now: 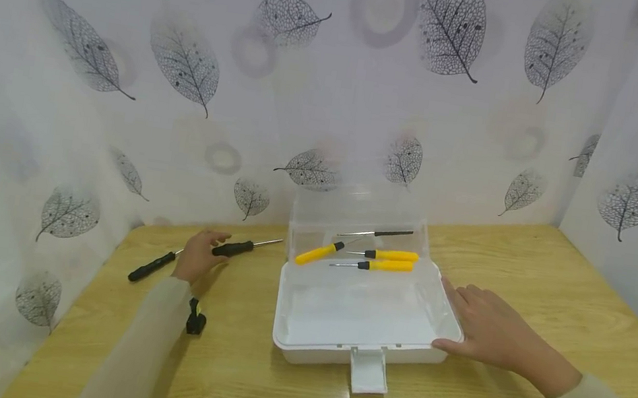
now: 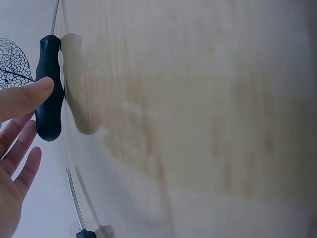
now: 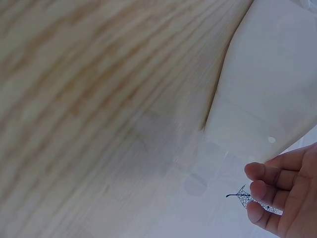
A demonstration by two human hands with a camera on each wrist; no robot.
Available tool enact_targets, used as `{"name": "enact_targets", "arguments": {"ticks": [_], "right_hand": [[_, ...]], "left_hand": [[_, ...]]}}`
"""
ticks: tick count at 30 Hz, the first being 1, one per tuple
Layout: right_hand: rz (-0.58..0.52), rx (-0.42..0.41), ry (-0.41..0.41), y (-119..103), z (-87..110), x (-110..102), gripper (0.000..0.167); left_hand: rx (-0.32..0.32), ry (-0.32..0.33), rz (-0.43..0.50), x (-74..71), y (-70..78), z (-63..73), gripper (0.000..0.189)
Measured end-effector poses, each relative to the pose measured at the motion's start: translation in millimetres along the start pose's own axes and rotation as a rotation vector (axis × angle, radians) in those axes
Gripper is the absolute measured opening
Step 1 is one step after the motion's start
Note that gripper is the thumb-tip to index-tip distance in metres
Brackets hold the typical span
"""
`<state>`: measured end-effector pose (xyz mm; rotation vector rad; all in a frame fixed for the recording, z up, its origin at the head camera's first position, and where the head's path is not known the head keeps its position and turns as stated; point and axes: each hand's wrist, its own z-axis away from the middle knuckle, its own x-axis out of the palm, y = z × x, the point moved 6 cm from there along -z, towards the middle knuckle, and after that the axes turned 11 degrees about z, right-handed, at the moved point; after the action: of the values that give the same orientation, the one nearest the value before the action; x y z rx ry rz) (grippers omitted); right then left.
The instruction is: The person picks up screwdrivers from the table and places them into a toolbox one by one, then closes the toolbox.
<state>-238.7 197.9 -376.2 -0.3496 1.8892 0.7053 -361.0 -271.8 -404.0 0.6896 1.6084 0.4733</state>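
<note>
My left hand [image 1: 200, 258] pinches a black-handled screwdriver [image 1: 234, 249] just left of the box, its shaft pointing right. In the left wrist view the thumb lies across the handle [image 2: 49, 111], the other fingers spread below. A second black screwdriver [image 1: 152, 267] lies on the table left of that hand. My right hand [image 1: 482, 324] holds the right side of a white plastic storage box [image 1: 352, 312], thumb at the front corner. Three yellow-handled screwdrivers [image 1: 388, 264] and a thin black-handled tool [image 1: 392, 233] lie toward the back, over the opened clear lid [image 1: 299, 227].
The box's front latch [image 1: 368, 371] hangs down over the wooden table [image 1: 244, 386]. Behind and on both sides, a leaf-printed sheet [image 1: 334, 92] borders the table.
</note>
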Motion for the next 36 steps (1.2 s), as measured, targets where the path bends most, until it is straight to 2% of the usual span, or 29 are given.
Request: {"name": "enact_targets", "arguments": {"ticks": [13, 22, 36], "right_hand": [[0.002, -0.006, 0.001, 0.3, 0.7, 2.2, 0.098], [0.012, -0.013, 0.015, -0.9, 0.4, 0.1, 0.098], [0.03, -0.025, 0.006, 0.0, -0.4, 0.9, 0.098]], "left_hand": [[-0.004, -0.003, 0.01, 1.1, -0.8, -1.8, 0.053], [-0.029, -0.002, 0.003, 2.0, -7.7, -5.0, 0.052], [-0.065, -0.038, 0.025, 4.2, -18.7, -8.9, 0.049]]}}
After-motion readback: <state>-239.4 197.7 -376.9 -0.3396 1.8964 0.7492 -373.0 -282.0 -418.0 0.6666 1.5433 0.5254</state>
